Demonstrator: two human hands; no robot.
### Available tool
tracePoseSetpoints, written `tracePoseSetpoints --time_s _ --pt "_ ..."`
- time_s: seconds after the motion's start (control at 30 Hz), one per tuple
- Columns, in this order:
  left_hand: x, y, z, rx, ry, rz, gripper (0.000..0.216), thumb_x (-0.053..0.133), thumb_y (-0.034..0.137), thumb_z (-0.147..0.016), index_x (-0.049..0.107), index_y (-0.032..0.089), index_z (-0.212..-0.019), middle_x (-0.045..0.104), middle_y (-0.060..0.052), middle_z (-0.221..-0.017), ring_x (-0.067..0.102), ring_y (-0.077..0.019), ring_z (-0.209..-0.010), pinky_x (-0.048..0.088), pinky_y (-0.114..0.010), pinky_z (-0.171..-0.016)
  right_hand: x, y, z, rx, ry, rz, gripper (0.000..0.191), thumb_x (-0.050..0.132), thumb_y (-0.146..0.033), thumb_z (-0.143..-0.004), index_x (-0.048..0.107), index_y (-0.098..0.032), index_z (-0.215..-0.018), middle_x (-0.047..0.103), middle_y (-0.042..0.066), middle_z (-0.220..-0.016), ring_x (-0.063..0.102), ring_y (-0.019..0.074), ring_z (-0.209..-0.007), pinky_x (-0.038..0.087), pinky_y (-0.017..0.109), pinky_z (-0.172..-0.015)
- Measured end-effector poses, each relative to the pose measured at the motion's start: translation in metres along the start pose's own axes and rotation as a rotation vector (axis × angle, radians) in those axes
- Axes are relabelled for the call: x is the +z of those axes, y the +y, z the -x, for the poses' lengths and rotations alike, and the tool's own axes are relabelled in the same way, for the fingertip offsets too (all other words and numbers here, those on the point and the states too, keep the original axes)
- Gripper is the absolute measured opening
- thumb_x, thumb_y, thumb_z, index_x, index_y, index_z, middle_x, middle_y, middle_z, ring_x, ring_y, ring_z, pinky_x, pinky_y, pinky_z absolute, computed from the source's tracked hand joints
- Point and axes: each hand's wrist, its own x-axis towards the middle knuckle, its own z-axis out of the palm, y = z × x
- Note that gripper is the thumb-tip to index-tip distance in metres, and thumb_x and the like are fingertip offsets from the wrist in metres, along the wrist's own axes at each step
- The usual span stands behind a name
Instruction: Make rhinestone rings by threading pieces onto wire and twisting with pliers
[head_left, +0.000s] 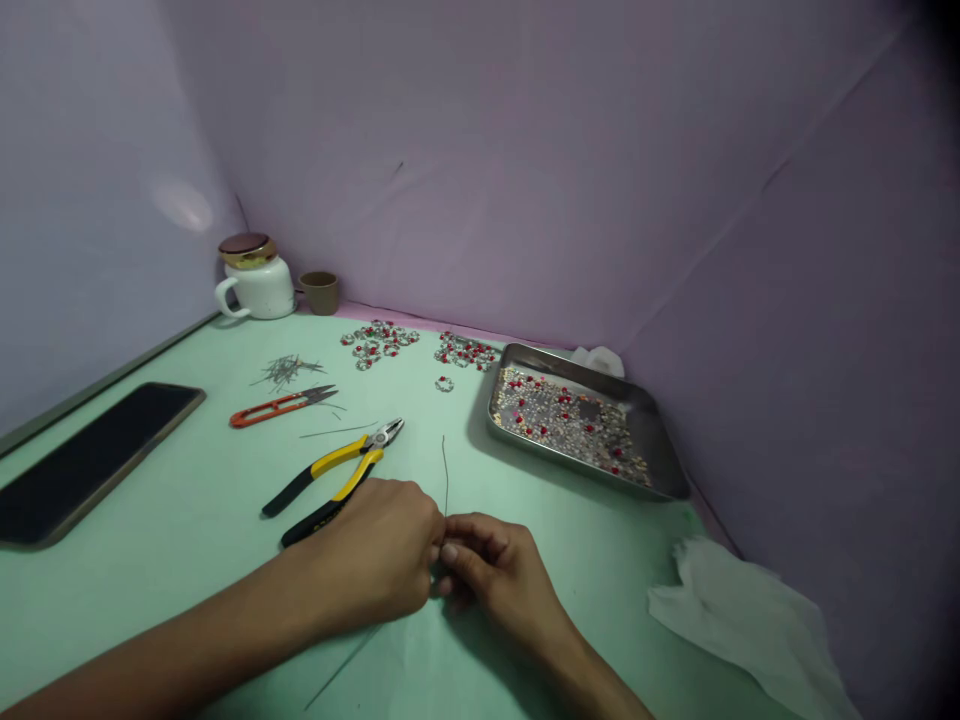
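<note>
Thin wire (445, 475) stands almost upright out of the spot where the two hands meet, near the front middle of the mint-green table (187, 520); its free end points to 12 o'clock. The left hand (379, 555) and the right hand (499, 575) are both curled tight, fingertips pressed together on the wire's lower end, so each hand is pinching it; knuckles rest on or just above the tabletop. A faint straight line runs from under the left hand toward 7 o'clock; whether it is the same wire cannot be told.

Just beyond the left hand, at 10 o'clock, lie yellow-and-black pliers (337, 475), handles nearly touching the knuckles, nose aimed at 1 o'clock; farther out at 11 o'clock are orange thread snips (281, 405), and past them a loose bundle of cut wire pieces (286, 370). At 12 o'clock, well apart from the hands, sit two clusters of beaded rings (379, 342) with red stones, and one single ring (445, 384) nearer. At 2 o'clock is a steel tray (660, 440) strewn with small red and silver beads (562, 415). A dark phone (90, 460) lies at 9 o'clock by the table edge; a white lidded jug (259, 280) and a brown cup (319, 292) stand in the far corner at 11 o'clock; a crumpled white cloth (742, 610) lies at 3 o'clock.
</note>
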Motion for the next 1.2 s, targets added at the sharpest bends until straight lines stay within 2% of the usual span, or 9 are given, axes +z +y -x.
tracePoseSetpoints --time_s 0.23,0.53,0.6,0.73,0.8,0.83,0.97,1.1,1.2 --pt "-0.007 0.004 0.002 -0.02 -0.027 -0.043 0.025 0.044 0.022 -0.069 0.067 0.018 -0.061 0.068 -0.011 -0.059 0.063 -0.029 -0.058 0.044 -0.035 -0.05 0.003 0.0 0.0 0.059 0.057 -0.055 0.015 0.067 -0.024 -0.059 0.061 -0.011 -0.062 0.06 0.002 -0.047 0.052 0.0101 -0.041 0.041 0.022 -0.044" --pt "0.002 0.0 -0.001 0.022 -0.015 -0.127 0.024 0.043 0.019 -0.072 0.064 0.019 -0.061 0.066 -0.008 -0.06 0.061 -0.0239 -0.055 0.042 -0.032 -0.05 0.003 -0.004 -0.002 0.048 0.03 -0.24 0.025 0.075 -0.027 -0.052 0.055 -0.013 -0.056 0.059 0.0 -0.044 0.053 0.0099 -0.04 0.041 0.021 -0.043" --pt "0.001 -0.004 0.0 0.118 0.099 -0.116 0.022 0.043 0.016 -0.073 0.063 0.019 -0.064 0.065 -0.007 -0.065 0.06 -0.0227 -0.061 0.043 -0.034 -0.056 0.001 -0.005 -0.002 0.013 0.046 -0.29 0.026 0.075 -0.029 -0.054 0.054 -0.013 -0.056 0.059 0.001 -0.045 0.053 0.0095 -0.04 0.042 0.022 -0.044" --pt "-0.009 -0.009 0.005 0.364 0.63 -0.117 0.022 0.044 0.006 -0.073 0.064 0.015 -0.081 0.061 -0.012 -0.095 0.051 -0.0261 -0.093 0.039 -0.043 -0.08 -0.005 -0.005 -0.004 -0.062 0.156 -0.42 0.025 0.076 -0.027 -0.056 0.056 -0.013 -0.062 0.063 0.002 -0.053 0.056 0.0102 -0.045 0.045 0.024 -0.049" --pt "-0.011 -0.009 0.007 0.366 0.802 -0.103 0.02 0.046 0.005 -0.075 0.064 0.013 -0.08 0.061 -0.012 -0.09 0.051 -0.0247 -0.089 0.039 -0.041 -0.079 -0.007 -0.004 -0.005 -0.081 0.22 -0.465 0.026 0.077 -0.027 -0.056 0.057 -0.013 -0.064 0.065 0.002 -0.057 0.058 0.0105 -0.048 0.047 0.024 -0.051" --pt "-0.011 -0.009 0.008 0.345 0.817 -0.084 0.018 0.047 0.007 -0.076 0.064 0.013 -0.076 0.061 -0.01 -0.082 0.052 -0.0229 -0.082 0.041 -0.038 -0.075 -0.008 -0.004 -0.006 -0.089 0.244 -0.48 0.026 0.077 -0.027 -0.055 0.057 -0.013 -0.065 0.065 0.002 -0.058 0.058 0.0105 -0.048 0.047 0.024 -0.052" --pt "0.003 -0.006 0.008 0.245 0.613 -0.049 0.024 0.043 0.012 -0.079 0.064 0.017 -0.067 0.057 -0.004 -0.061 0.052 -0.019 -0.061 0.041 -0.034 -0.06 -0.008 -0.003 -0.005 -0.121 0.29 -0.521 0.027 0.077 -0.027 -0.055 0.056 -0.014 -0.065 0.066 0.002 -0.059 0.06 0.0112 -0.05 0.048 0.024 -0.053" --pt "0.018 -0.002 0.007 0.138 0.498 -0.143 0.028 0.039 0.009 -0.075 0.064 0.019 -0.072 0.058 -0.004 -0.057 0.053 -0.0214 -0.055 0.039 -0.034 -0.054 -0.005 -0.004 -0.003 -0.166 0.329 -0.505 0.025 0.074 -0.027 -0.06 0.053 -0.014 -0.065 0.066 0.003 -0.061 0.06 0.0113 -0.05 0.048 0.025 -0.054" --pt "0.026 0.006 0.009 0.106 0.439 -0.111 0.029 0.037 0.009 -0.075 0.063 0.02 -0.071 0.06 -0.003 -0.057 0.055 -0.021 -0.053 0.037 -0.032 -0.051 -0.002 -0.004 -0.001 -0.183 0.375 -0.487 0.025 0.073 -0.028 -0.061 0.052 -0.015 -0.065 0.066 0.003 -0.061 0.06 0.0116 -0.051 0.049 0.025 -0.055"
